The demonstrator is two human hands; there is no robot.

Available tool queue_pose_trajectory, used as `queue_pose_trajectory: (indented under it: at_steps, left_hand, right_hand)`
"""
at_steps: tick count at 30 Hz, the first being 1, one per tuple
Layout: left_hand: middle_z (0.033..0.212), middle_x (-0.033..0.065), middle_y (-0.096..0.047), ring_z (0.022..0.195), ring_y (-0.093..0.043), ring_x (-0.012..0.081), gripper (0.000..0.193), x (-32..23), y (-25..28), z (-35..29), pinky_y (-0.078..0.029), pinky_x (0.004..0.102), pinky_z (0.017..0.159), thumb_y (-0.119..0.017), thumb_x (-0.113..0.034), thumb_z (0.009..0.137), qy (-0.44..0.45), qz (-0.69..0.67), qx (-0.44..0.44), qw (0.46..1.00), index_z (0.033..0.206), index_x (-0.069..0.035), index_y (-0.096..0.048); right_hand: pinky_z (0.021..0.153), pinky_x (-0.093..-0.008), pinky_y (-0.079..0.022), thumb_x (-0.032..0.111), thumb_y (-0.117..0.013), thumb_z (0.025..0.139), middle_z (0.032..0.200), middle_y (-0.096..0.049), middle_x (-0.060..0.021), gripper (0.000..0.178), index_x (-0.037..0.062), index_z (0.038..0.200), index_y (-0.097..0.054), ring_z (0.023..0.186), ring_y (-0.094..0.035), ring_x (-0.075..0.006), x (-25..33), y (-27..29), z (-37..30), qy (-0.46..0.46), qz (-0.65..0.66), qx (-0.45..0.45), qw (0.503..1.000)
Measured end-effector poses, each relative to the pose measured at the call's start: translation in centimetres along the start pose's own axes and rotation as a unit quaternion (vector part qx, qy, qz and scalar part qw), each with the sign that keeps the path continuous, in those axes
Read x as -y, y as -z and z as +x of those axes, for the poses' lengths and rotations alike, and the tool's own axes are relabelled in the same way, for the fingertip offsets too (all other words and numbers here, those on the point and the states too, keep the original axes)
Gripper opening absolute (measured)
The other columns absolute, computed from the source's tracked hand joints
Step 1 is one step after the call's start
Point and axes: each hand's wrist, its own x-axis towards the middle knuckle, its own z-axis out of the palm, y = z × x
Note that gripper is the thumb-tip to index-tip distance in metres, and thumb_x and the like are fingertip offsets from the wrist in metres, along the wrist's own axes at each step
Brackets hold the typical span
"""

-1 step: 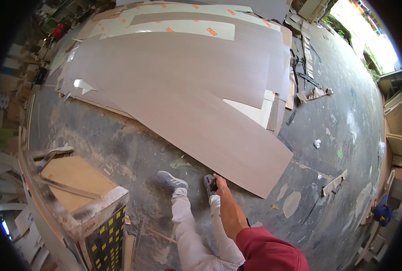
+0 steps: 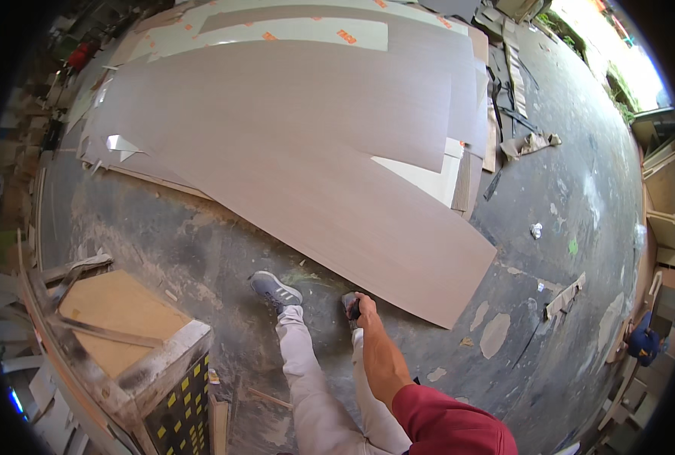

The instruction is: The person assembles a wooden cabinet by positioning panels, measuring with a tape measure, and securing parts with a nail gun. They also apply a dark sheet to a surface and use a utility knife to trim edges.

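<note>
My right hand (image 2: 364,305) is closed around a small black object (image 2: 355,309); my fingers cover most of it, so its kind does not show. This hand hangs low over my right shoe, just on the near side of a long brownish-grey sheet (image 2: 368,227). That sheet lies slanted across a pile of similar large sheets (image 2: 277,98), with its near right corner sticking out over the floor. Whether my hand touches its edge, I cannot tell. Nowhere in the picture does my left hand appear.
At the lower left stands a wooden box-like stand (image 2: 121,318) with a dark side bearing yellow squares. Pale strips with orange print (image 2: 292,34) lie on the far sheets. Cardboard scraps (image 2: 530,144) and a broken strip (image 2: 565,296) litter the stained concrete floor. Shelving lines the right side.
My view has shifted slightly, and the sheets' far side sits higher in the picture. My left shoe appears a little farther left and up. My right hand keeps its hold on the black object.
</note>
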Motion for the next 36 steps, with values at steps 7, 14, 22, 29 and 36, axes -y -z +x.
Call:
queue_pose_trajectory:
  at_steps: [7,14,22,29,36]
  left_hand:
    - [0.093,0.0118,-0.063,0.085,-0.060,0.0230,0.033,-18.6,8.3,6.5,-0.047,0.0388,0.075,-0.058,-0.027,0.088,-0.011,0.023,-0.048,0.999,0.108,-0.001,-0.060]
    - [0.105,0.0153,-0.063,0.094,-0.060,0.0283,0.042,-28.0,17.0,9.7,-0.047,0.0431,0.083,-0.058,-0.030,0.089,-0.004,0.050,-0.036,0.998,0.118,0.000,-0.057]
    - [0.106,0.0135,-0.063,0.094,-0.061,0.0261,0.046,-28.2,18.8,15.3,-0.048,0.0445,0.085,-0.061,-0.036,0.088,-0.011,-0.019,0.068,0.997,0.122,-0.005,-0.057]
    - [0.079,0.0051,-0.063,0.068,-0.057,0.0150,0.022,-31.5,14.6,16.2,-0.045,0.0287,0.063,-0.059,-0.022,0.088,-0.013,0.037,0.015,0.999,0.098,-0.003,-0.062]
    - [0.080,0.0125,-0.064,0.071,-0.064,0.0235,0.023,-33.4,16.2,17.2,-0.052,0.0362,0.063,-0.057,-0.017,0.088,-0.009,-0.103,0.018,0.994,0.101,0.001,-0.057]
  right_hand:
    - [0.053,-0.0424,-0.051,0.036,-0.048,0.094,0.086,-0.054,-0.0178,0.036,0.0116,0.117,-0.036,0.064,-0.058,-0.0299,-4.2,-8.7,13.2,-0.015,0.301,-0.092,0.949]
    - [0.055,-0.0401,-0.051,0.035,-0.059,0.091,0.082,-0.054,-0.0126,0.031,0.0097,0.101,-0.046,0.063,-0.057,-0.0273,-2.0,-8.3,16.8,0.120,0.341,-0.124,0.924]
    - [0.053,-0.0373,-0.050,0.031,-0.061,0.091,0.073,-0.056,-0.0091,0.026,0.0059,0.091,-0.052,0.059,-0.056,-0.0232,1.2,-13.6,6.7,0.236,0.301,-0.042,0.923]
    - [0.049,-0.0358,-0.050,0.026,-0.063,0.090,0.071,-0.057,-0.0083,0.024,0.0038,0.090,-0.054,0.053,-0.055,-0.0210,6.2,-27.1,3.7,0.305,0.259,-0.037,0.916]
    - [0.047,-0.0332,-0.050,0.018,-0.062,0.091,0.080,-0.058,-0.0107,0.022,-0.0017,0.092,-0.054,0.056,-0.055,-0.0200,8.9,-45.9,3.2,0.308,0.243,-0.004,0.920]
